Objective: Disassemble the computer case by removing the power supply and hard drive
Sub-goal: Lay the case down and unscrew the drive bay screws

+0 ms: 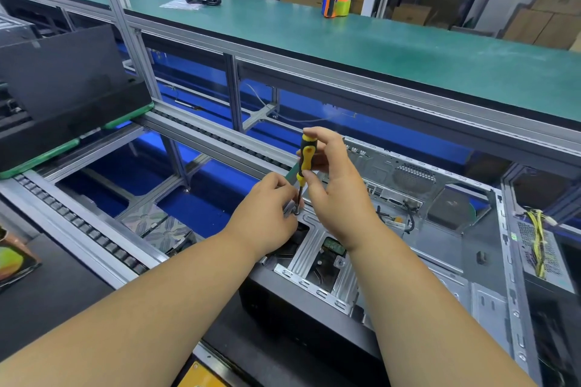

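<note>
The right hand (pixel 330 185) curls its fingers round the yellow-and-black screwdriver (pixel 304 160) – upright, tip down on a screw (pixel 296 212) just below the left hand's (pixel 267 207) pinched fingertips – on the drive bracket (pixel 314 248) of the open computer case (pixel 440 229); the power supply (pixel 540 248) lies well right of both hands

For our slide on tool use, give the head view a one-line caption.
Right hand holds a screwdriver upright on the computer case; left hand steadies its tip.
</note>
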A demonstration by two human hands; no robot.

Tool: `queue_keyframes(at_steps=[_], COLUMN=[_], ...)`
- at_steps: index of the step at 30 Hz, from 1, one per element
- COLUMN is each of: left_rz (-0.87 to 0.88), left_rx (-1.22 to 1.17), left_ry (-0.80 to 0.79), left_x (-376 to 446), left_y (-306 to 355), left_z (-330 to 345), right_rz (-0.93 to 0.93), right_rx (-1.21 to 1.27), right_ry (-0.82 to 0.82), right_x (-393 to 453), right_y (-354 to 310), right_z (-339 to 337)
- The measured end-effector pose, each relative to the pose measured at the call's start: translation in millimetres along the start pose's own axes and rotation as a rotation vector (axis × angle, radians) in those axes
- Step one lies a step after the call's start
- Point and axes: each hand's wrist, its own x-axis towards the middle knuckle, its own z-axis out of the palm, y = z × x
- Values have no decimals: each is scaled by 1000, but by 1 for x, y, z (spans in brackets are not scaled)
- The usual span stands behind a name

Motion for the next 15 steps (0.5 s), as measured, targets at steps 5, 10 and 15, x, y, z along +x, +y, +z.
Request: queue_keyframes(at_steps=[5,10,15], left_rz=[-23,-24,-13], left_rx=[3,-13,-5], left_ry=[-28,-1,3], left_x=[0,0,0], left_y=[0,1,0], left_z=[-2,-1,-1], right_rz=[-46,2,16], right_rx=[17,13,57], right_ry=[37,85,49], right_x=[-1,1,1], right_y=[1,6,2], right_z=[0,-2,-1])
